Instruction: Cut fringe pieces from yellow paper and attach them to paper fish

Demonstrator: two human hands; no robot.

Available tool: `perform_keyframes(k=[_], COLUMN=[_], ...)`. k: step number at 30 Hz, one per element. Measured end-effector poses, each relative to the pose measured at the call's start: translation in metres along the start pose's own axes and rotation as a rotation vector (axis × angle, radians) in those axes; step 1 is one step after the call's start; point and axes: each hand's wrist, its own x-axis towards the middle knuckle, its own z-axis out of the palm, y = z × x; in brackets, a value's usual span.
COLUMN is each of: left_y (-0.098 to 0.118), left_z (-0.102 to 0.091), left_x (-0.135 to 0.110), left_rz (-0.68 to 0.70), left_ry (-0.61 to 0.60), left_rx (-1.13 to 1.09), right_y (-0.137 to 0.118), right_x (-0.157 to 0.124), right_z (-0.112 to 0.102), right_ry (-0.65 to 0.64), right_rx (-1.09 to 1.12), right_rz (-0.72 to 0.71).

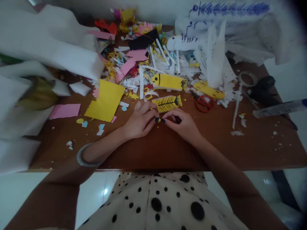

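My left hand [141, 120] and my right hand [183, 123] meet near the middle of the table, fingers pinched together. Between the dark-nailed thumbs shows a tiny yellow paper piece [159, 120], mostly covered by the fingertips. Just beyond the fingers lies a yellow paper shape [167, 103] with black feather-like lines and a fringed end. Behind it rests another yellow paper shape [168, 81] with a drawn eye and mouth and a black fringe. To the right of my right hand are red-handled scissors [204, 103].
A yellow sheet [105, 100] and a pink paper piece [64, 111] lie on the left, beside bulky white sheets [48, 41]. Paper scraps and white markers [165, 52] heap at the back. A tape roll [247, 78] and a clear tube [280, 108] are at the right.
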Motion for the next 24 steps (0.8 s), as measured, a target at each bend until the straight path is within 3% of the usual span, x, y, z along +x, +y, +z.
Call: perform_keyframes(k=[12, 19, 24], left_y=[-0.007, -0.031, -0.036], left_z=[-0.005, -0.002, 0.006], left_x=[0.0, -0.001, -0.001], left_rz=[0.052, -0.17, -0.236], left_ry=[0.014, 0.068, 0.046], left_rx=[0.07, 0.257, 0.255], right_y=[-0.001, 0.016, 0.021], right_x=[0.002, 0.007, 0.01], right_z=[-0.008, -0.028, -0.032], right_ry=[0.052, 0.216, 0.231], right_rx=[-0.04, -0.044, -0.029], right_rz=[0.042, 0.043, 0.063])
